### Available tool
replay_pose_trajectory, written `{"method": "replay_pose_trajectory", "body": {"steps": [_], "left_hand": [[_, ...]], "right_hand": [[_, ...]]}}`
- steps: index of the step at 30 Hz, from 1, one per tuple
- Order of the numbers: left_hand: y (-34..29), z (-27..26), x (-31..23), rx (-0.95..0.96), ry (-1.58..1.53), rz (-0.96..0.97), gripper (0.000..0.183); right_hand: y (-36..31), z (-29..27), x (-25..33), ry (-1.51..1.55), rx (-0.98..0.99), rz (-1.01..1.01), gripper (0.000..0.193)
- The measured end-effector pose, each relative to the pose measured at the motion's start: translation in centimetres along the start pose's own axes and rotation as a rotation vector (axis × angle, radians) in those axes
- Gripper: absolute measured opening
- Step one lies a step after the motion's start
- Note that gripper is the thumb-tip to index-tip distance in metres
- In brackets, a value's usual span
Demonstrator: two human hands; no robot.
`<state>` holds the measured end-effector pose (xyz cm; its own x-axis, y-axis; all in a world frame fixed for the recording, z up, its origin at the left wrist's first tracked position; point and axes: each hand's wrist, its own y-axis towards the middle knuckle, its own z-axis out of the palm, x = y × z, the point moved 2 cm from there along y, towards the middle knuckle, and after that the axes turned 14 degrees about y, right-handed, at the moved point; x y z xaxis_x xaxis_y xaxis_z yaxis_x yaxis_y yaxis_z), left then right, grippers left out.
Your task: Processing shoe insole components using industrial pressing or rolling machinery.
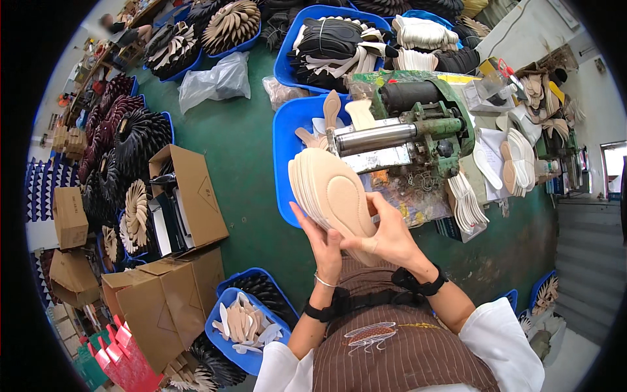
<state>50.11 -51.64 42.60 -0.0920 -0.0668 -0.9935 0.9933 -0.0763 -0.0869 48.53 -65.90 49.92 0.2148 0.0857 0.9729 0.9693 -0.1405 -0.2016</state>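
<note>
In front of my body I hold a stack of beige shoe insoles (334,193), tilted up with the rounded wide ends pointing away. My left hand (320,245) supports the stack from its left side near the narrow end, the thumb in front. On the right side, my right hand (390,236) grips the narrow end with its thumb over the top insole. Just beyond the stack stands a green machine with a shiny metal roller (377,137). A single tan insole (331,110) stands upright by the roller's left end.
A blue bin (282,150) with loose pieces sits left of the machine. More white insole stacks (466,204) lie to the right. Cardboard boxes (196,189) and blue tubs (219,313) of insoles line the left. A larger blue bin (285,62) of bundled insoles stands behind.
</note>
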Motion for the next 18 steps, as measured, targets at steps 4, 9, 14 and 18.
{"method": "replay_pose_trajectory", "body": {"steps": [4, 9, 14, 18], "left_hand": [[0.0, 0.6, -2.0, 0.135, -0.087, -0.065, 0.095], [0.1, 0.8, -1.9, 0.216, -0.153, -0.222, 0.088], [0.3, 0.2, -1.2, 0.147, -0.102, -0.184, 0.085], [0.5, -4.3, 0.7, 0.023, -0.227, -0.257, 0.083]], "right_hand": [[-0.3, -1.4, -0.6, 0.066, -0.060, 0.013, 0.071], [-0.9, -2.6, -2.2, 0.373, -0.161, -0.001, 0.059], [-1.0, -3.4, -3.3, 0.597, -0.195, -0.075, 0.063], [-3.0, -4.3, -5.7, 0.553, -0.188, -0.030, 0.062]]}}
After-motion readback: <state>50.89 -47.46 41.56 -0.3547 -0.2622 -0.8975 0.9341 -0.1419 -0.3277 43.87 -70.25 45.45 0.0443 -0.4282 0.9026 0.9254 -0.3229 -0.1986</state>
